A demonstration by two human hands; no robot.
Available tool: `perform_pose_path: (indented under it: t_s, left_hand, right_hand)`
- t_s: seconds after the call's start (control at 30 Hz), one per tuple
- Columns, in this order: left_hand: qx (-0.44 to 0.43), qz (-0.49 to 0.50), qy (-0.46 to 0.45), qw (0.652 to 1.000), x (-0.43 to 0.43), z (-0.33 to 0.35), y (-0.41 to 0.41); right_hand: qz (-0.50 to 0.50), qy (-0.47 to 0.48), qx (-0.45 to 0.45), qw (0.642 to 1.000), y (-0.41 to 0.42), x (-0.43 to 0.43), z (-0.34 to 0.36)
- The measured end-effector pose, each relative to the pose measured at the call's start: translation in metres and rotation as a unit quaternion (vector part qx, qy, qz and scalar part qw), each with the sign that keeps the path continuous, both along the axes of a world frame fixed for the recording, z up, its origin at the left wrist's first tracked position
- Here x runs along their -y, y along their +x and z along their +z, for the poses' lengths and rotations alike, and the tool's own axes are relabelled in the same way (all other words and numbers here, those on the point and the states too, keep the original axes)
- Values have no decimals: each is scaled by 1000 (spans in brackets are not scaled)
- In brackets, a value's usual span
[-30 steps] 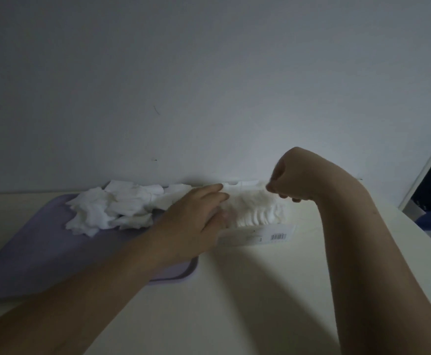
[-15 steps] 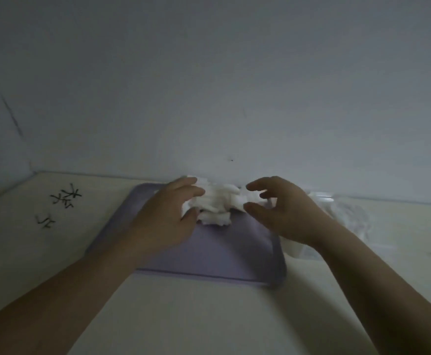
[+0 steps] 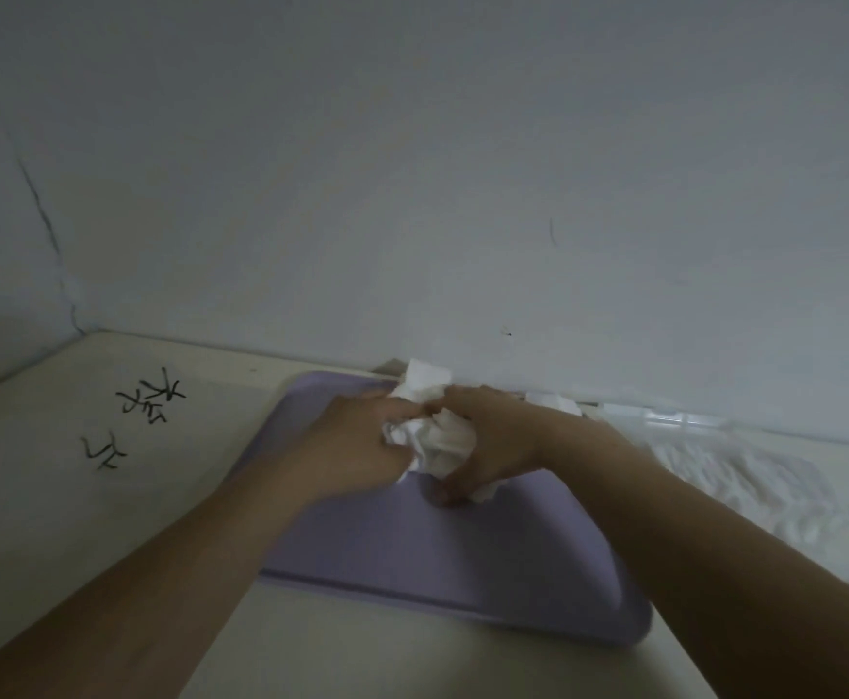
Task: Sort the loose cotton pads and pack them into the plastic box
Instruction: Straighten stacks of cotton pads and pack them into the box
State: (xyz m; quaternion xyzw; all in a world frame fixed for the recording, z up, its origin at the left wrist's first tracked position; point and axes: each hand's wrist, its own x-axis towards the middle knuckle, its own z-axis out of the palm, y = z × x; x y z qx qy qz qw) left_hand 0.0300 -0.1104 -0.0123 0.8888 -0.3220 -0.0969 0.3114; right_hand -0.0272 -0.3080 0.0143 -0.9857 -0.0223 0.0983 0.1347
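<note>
A heap of loose white cotton pads [image 3: 437, 436] lies at the far side of a purple tray [image 3: 412, 557]. My left hand [image 3: 357, 446] and my right hand [image 3: 493, 436] have closed in on the heap from both sides, fingers curled round the pads between them. A few pads [image 3: 425, 378] stick up behind the hands. To the right, blurred, stands the clear plastic box [image 3: 674, 421] with a row of white pads [image 3: 745, 476] in it, partly hidden by my right forearm.
The cream table [image 3: 110, 522] meets a pale wall at the back and in the left corner. Black handwritten marks [image 3: 150, 398] sit on the table left of the tray.
The view swung left from the box to the tray. Both hands moved from the box to the loose heap and then closed together, gathering the pads between them.
</note>
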Motion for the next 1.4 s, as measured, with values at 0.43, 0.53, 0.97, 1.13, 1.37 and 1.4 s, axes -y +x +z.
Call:
perform_pose_path:
  t_s: [0.43, 0.53, 0.97, 1.13, 1.37, 1.4]
  left_hand:
    - [16, 151, -94, 984, -6, 20, -6]
    - [62, 152, -131, 978, -9, 32, -18]
    - [-40, 50, 27, 998, 10, 4, -21]
    - [-42, 37, 20, 998, 12, 4, -18]
    - [11, 176, -144, 974, 12, 17, -19]
    - [10, 184, -177, 967, 10, 21, -19]
  right_hand:
    - [-37, 84, 8, 996, -57, 16, 22]
    - [-47, 68, 45, 996, -70, 17, 21]
    - [-123, 92, 73, 986, -92, 28, 3]
    - [-192, 233, 171, 938, -89, 32, -4]
    - [-208, 352, 310, 859, -89, 26, 11]
    - [-219, 379, 312, 843, -91, 24, 14]
